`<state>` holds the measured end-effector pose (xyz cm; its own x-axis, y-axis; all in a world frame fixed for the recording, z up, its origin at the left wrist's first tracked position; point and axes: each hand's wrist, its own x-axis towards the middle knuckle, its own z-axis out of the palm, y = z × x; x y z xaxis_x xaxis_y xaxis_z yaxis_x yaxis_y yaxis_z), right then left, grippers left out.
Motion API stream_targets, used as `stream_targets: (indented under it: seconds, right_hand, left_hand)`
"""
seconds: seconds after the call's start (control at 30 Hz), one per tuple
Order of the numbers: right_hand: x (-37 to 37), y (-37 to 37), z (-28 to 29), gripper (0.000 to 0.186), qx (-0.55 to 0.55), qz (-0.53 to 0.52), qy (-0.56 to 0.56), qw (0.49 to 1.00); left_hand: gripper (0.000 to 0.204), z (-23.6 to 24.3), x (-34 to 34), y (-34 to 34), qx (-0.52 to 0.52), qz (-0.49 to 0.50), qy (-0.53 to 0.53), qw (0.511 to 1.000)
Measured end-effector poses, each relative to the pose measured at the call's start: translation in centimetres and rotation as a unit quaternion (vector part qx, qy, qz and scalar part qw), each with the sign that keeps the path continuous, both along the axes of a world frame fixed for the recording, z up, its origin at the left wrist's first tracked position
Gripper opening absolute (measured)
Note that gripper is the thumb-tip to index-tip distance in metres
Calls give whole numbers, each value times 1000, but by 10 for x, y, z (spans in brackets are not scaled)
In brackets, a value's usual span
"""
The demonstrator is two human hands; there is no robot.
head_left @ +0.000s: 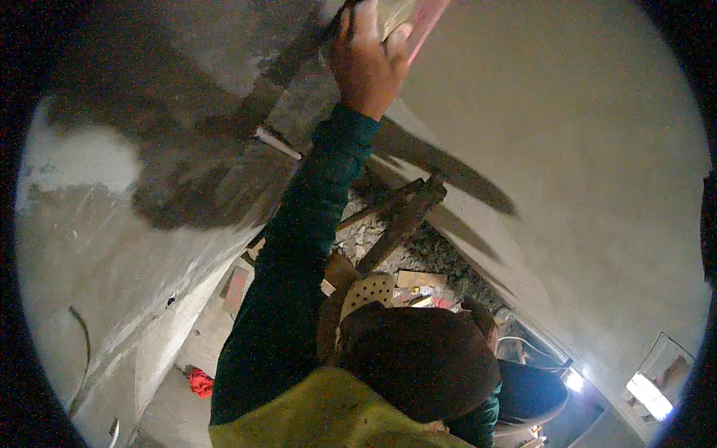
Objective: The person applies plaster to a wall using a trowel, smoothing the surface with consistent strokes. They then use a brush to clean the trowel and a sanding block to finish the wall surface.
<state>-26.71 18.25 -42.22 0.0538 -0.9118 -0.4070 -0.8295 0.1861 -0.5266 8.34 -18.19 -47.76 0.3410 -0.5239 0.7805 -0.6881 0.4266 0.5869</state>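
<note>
High up where two plastered walls meet, my left hand (371,67) reaches out at the end of a dark green sleeve. Its fingers are closed on a pale yellowish thing (398,13) that has a pink straight edge; the top of the picture cuts it off, so its kind is unclear. Damp, dark plaster (187,149) covers much of the left wall around the hand. At the lower edge a bit of my right sleeve (485,418) shows beside a dark blue, bowl-like tub (532,393). My right hand itself is hidden.
Below are a beige shoe with holes (366,293), a wooden beam (403,224), rubble (366,237) and a board (422,279). A red cloth (200,382) lies at lower left. A bright lamp (573,381) shines at lower right, near a wall opening (661,358).
</note>
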Motion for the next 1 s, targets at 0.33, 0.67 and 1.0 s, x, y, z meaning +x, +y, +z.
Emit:
stream_targets:
  seconds: [0.33,0.67,1.0]
  right_hand:
    - [-12,13,-18,32,118,-123,-142,975]
    - [13,4,54,40,-53,28,-62,996]
    - [-38,3,75,27,-311,151,29,938]
  left_hand:
    - [61,-273,-60,82,259,-73,544,795]
    - [48,208,-23,53,-62,-20,74,995]
    - [58,406,-101,101,-166,-13,-56,985]
